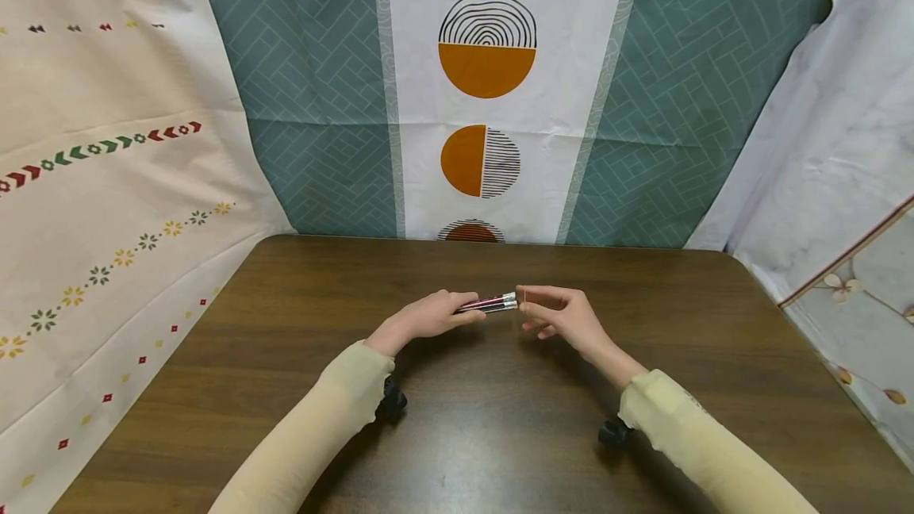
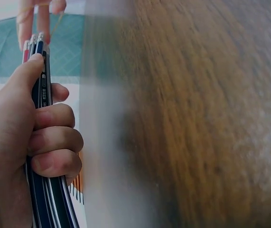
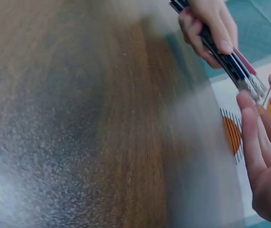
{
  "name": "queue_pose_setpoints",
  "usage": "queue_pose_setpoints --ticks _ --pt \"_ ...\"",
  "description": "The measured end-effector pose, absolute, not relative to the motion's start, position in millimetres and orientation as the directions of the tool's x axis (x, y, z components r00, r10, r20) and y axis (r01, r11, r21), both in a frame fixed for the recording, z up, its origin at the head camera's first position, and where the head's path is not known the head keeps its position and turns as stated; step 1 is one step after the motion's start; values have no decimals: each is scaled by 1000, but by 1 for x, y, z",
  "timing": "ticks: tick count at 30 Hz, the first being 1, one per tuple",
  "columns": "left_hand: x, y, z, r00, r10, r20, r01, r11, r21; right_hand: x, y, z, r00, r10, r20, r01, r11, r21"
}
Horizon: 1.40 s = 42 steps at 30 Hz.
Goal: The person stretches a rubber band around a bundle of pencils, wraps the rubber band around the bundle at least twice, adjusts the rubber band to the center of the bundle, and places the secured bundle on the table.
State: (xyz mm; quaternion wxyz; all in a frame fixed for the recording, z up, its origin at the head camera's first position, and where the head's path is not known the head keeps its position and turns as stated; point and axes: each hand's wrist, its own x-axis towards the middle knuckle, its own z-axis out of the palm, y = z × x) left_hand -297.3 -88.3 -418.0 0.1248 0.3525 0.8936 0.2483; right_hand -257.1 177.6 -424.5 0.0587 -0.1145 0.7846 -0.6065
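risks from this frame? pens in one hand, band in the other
1. The left hand grips the pens far from their tips, so the free ends could splay as the rubber band goes on.
2. The right hand holds the band stretched on its fingers; it could snap off.

1. You are looking down at a dark brown wooden table with rounded corners.
2. Behind it hangs a teal herringbone cloth with a white centre strip of orange-and-black half circles.
3. On your left is a cream cloth with flower and arrow rows; on your right, a white cloth.
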Motion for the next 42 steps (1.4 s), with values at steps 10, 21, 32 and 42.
queue_pose_setpoints --ticks 10,21,32,42 --pt "-300 -86 -420 -707 705 -57 579 622 527 -254 161 -422 -941 -245 235 -318 396 -861" --pt "-300 -85 -417 -666 742 -74 578 576 578 -261 148 -425 -839 -386 383 -543 555 -630" --pt "-298 -85 -415 -646 763 -15 583 505 637 -262 149 -428 -804 -366 469 -594 477 -648" --pt "-295 -82 -410 -662 749 40 567 465 680 -260 155 -429 -910 -278 306 -382 280 -881"
